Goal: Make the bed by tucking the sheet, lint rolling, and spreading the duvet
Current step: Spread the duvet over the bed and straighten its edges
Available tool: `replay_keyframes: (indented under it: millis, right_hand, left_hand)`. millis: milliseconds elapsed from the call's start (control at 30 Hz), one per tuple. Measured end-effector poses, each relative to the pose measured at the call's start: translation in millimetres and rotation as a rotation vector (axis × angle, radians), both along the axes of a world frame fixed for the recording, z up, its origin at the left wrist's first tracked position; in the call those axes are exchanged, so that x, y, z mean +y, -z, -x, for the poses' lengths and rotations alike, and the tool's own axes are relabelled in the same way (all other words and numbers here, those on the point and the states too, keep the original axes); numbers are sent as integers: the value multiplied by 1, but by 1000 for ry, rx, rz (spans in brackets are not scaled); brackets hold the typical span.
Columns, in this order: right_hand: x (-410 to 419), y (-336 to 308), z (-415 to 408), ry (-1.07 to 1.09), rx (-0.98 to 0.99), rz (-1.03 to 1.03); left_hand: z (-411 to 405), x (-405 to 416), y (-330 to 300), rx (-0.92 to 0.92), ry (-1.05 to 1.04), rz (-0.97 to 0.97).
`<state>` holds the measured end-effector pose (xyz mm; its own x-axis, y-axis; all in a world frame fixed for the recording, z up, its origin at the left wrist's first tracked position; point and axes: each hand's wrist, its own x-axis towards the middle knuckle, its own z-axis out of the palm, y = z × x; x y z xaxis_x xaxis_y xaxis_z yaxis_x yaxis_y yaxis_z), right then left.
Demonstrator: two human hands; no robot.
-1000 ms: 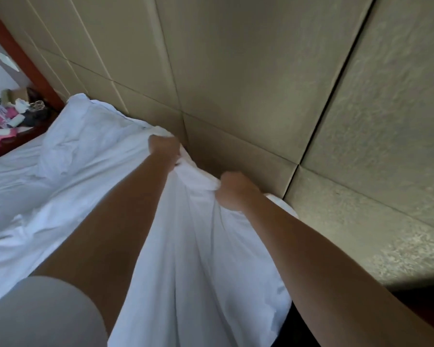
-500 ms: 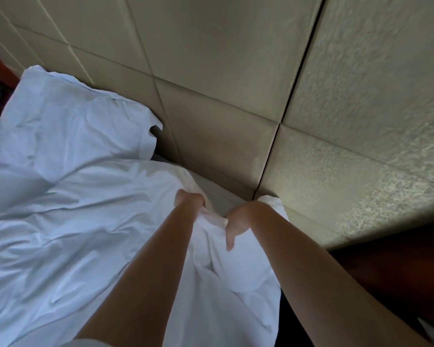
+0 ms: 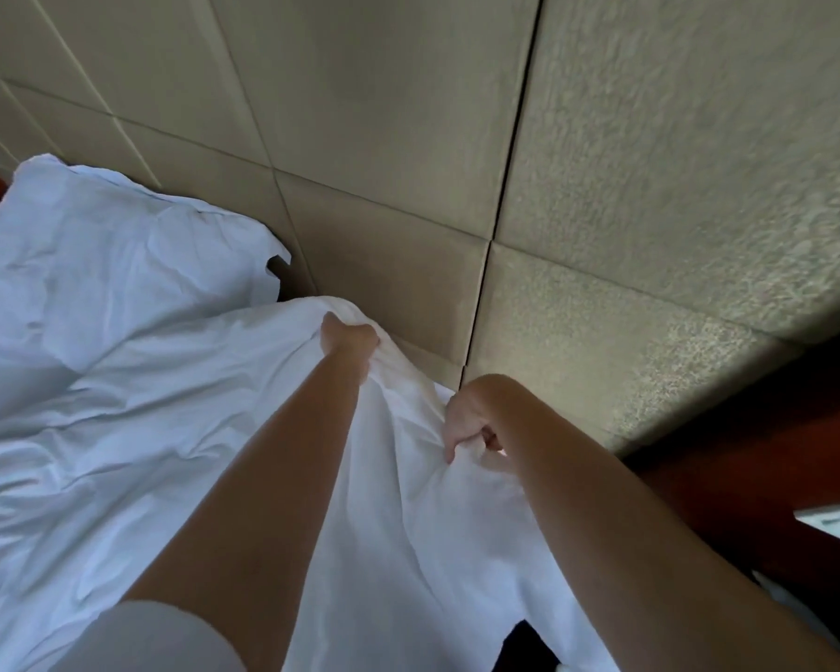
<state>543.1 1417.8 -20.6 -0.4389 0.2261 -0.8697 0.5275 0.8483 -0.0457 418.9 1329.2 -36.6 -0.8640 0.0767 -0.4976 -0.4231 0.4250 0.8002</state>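
A white duvet (image 3: 132, 458) lies crumpled across the bed and drapes over its near corner. My left hand (image 3: 349, 338) grips the duvet's top edge close to the padded headboard (image 3: 389, 264). My right hand (image 3: 471, 424) grips a bunch of the same fabric lower and to the right, fingers curled round it. A white pillow (image 3: 117, 254) lies against the headboard at the upper left, partly under the duvet.
The beige padded headboard fills the top and right of the view. Dark red-brown wood furniture (image 3: 748, 458) stands to the right of the bed, with a pale object (image 3: 835, 521) at its edge. Dark floor (image 3: 524, 647) shows below the hanging duvet.
The duvet edge came down from chest height to the mattress. My left hand has since moved up toward the headboard and my hands have spread apart, still gripping the fabric.
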Motion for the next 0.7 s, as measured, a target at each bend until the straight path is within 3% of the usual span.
replay_keyframes:
  millis: [133, 233, 500, 700]
  right_hand:
    - [18, 34, -6, -135, 302, -442]
    - [27, 61, -9, -52, 405, -521]
    - [30, 116, -6, -62, 368, -349]
    - [35, 161, 8, -31, 312, -309]
  left_hand:
    - [0, 9, 16, -102, 153, -143]
    - [-6, 17, 41, -62, 375, -30]
    - [-13, 13, 109, 82, 774, 392]
    - [-3, 20, 163, 468, 1137, 824]
